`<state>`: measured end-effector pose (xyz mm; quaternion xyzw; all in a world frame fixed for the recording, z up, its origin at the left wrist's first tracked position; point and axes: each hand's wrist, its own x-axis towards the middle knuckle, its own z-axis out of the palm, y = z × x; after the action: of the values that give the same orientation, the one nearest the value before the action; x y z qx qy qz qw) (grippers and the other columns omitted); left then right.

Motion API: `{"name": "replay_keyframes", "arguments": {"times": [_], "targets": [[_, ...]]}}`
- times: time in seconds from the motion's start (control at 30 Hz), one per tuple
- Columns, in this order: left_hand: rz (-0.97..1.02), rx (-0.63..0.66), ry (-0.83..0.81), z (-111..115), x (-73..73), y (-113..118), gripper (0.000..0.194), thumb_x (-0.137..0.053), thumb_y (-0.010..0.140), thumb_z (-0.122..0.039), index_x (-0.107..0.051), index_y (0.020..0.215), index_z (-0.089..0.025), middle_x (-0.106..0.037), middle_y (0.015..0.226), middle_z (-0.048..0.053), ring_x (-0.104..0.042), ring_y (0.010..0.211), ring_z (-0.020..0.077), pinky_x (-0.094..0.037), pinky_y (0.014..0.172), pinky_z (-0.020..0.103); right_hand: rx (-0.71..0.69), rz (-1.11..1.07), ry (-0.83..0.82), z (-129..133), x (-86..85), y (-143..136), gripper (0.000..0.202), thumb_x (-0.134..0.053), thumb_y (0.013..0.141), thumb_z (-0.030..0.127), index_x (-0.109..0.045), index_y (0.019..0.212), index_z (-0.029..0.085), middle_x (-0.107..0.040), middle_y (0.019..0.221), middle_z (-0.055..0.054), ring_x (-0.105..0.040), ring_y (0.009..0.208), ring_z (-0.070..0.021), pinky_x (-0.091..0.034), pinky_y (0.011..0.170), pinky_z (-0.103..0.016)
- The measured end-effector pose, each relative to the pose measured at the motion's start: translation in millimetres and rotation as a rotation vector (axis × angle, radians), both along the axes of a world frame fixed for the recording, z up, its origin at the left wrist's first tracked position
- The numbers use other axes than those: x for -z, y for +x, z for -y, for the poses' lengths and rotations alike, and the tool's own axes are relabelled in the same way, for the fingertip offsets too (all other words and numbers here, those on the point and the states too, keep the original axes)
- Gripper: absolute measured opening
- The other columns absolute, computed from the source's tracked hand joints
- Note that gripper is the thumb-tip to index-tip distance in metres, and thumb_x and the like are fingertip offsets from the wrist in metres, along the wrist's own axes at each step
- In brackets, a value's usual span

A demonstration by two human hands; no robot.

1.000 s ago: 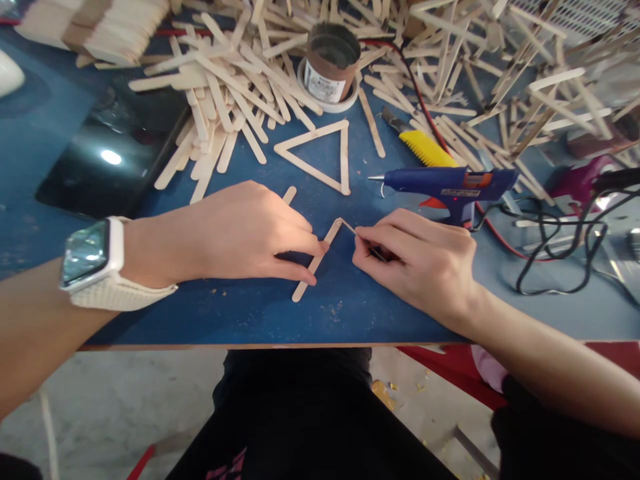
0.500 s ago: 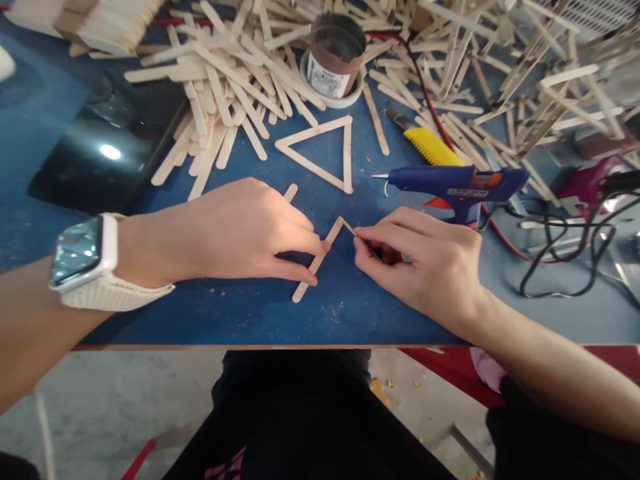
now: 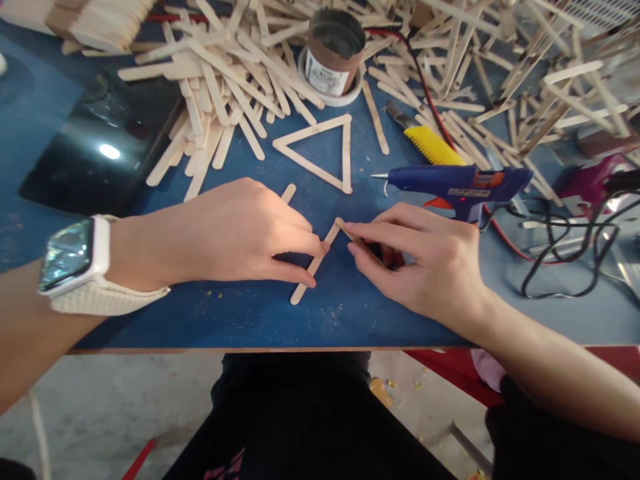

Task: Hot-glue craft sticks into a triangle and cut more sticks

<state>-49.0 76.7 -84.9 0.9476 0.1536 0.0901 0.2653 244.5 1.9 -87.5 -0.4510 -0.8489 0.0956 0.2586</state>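
Cataloguing, largest first: one broad blue tabletop [image 3: 240, 323], its near edge before the person; one blue glue gun with an orange trigger [image 3: 443, 181], lying beyond the right hand [image 3: 430, 257], likely the heaviest of the handled goods, best taken by its grip, well away from the metal nozzle; one open triangle of three pale wooden sticks [image 3: 346, 157], flat beyond both hands, light, its corners probably the weak points, to be lifted by a side; one flat pale wooden stick with rounded ends [image 3: 315, 266], slanting on the tabletop between the hands, the left hand [image 3: 255, 230] clamped on it with thumb and finger spaced along its length, apparently light and stiff, steadied well by its middle; one narrow pale wooden stick, partly hidden [image 3: 353, 237], thumb and forefinger of the right hand closed on it, its far end at the first stick's upper tip, likely weightless in feel, apt to pivot in so small a pinch, better gripped along its edges; last, the small corner where the two meet [image 3: 339, 222], whether bonded cannot be told, presumably easy to twist apart, not a place to pull
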Motion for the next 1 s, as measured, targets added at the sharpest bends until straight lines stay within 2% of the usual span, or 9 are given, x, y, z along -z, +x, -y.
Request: {"name": "replay_keyframes", "arguments": {"times": [0.23,0.33,0.43,0.57,0.7,0.8,1.0], "targets": [[0.008,-0.033,-0.044,2.2,0.2,-2.5,0.031,-0.066,0.128,-0.034,-0.095,0.120,-0.029,-0.090,0.102,0.000,-0.078,0.087,0.0204,-0.046,0.079,0.035,-0.033,0.024,0.088,-0.5,4.3,0.7,0.024,-0.078,0.112,0.014,-0.095,0.120,0.028,-0.090,0.099,-0.002,-0.080,0.074,-0.0139,-0.064,0.063,-0.027],[0.006,-0.031,-0.087,-0.7,1.8,-1.2,0.025,-0.074,0.123,-0.041,-0.095,0.112,-0.033,-0.088,0.096,0.000,-0.079,0.081,0.0227,-0.047,0.074,0.038,-0.027,0.021,0.078,-0.4,4.3,-0.5,0.023,-0.078,0.112,0.014,-0.095,0.120,0.029,-0.090,0.099,-0.002,-0.079,0.072,-0.0141,-0.063,0.062,-0.028],[0.020,-0.051,-0.083,-2.2,2.0,2.5,0.027,-0.076,0.120,-0.043,-0.091,0.101,-0.031,-0.085,0.090,0.001,-0.078,0.077,0.0231,-0.047,0.070,0.040,-0.004,-0.027,0.028,-0.8,4.8,-1.5,0.025,-0.078,0.111,0.013,-0.092,0.123,0.030,-0.087,0.094,0.001,-0.073,0.065,-0.0136,-0.061,0.061,-0.031],[0.058,-0.186,-0.043,3.4,-1.9,8.5,0.031,-0.076,0.117,-0.047,-0.080,0.092,-0.028,-0.072,0.077,0.000,-0.064,0.067,0.0212,-0.044,0.071,0.040,0.036,-0.115,-0.067,-1.9,4.8,-1.6,0.018,-0.084,0.102,0.014,-0.088,0.113,0.028,-0.083,0.084,0.004,-0.064,0.056,-0.0123,-0.056,0.057,-0.033],[0.035,-0.371,-0.030,14.0,-5.5,13.8,0.035,-0.080,0.106,-0.050,-0.066,0.085,-0.027,-0.067,0.079,0.001,-0.056,0.067,0.0203,-0.035,0.069,0.040,0.080,-0.158,-0.153,-3.1,2.5,-1.1,0.014,-0.089,0.098,0.020,-0.085,0.107,0.030,-0.085,0.084,0.003,-0.063,0.054,-0.0142,-0.053,0.056,-0.036],[-0.011,-0.420,-0.030,19.4,-4.8,18.0,0.032,-0.074,0.105,-0.048,-0.061,0.085,-0.026,-0.067,0.082,0.002,-0.056,0.070,0.0213,-0.033,0.070,0.041,0.111,-0.226,-0.233,-4.9,0.0,-0.5,0.007,-0.089,0.100,0.029,-0.085,0.105,0.028,-0.085,0.081,0.003,-0.061,0.053,-0.0136,-0.053,0.057,-0.035],[-0.066,-0.393,0.036,18.1,-3.2,20.9,0.032,-0.045,0.117,-0.036,-0.064,0.094,-0.025,-0.073,0.091,0.006,-0.065,0.082,0.0258,-0.041,0.078,0.042,0.171,-0.300,-0.419,-9.2,-2.2,3.9,0.007,-0.086,0.102,0.033,-0.090,0.100,0.028,-0.084,0.078,0.002,-0.063,0.053,-0.0138,-0.049,0.054,-0.034]]}}
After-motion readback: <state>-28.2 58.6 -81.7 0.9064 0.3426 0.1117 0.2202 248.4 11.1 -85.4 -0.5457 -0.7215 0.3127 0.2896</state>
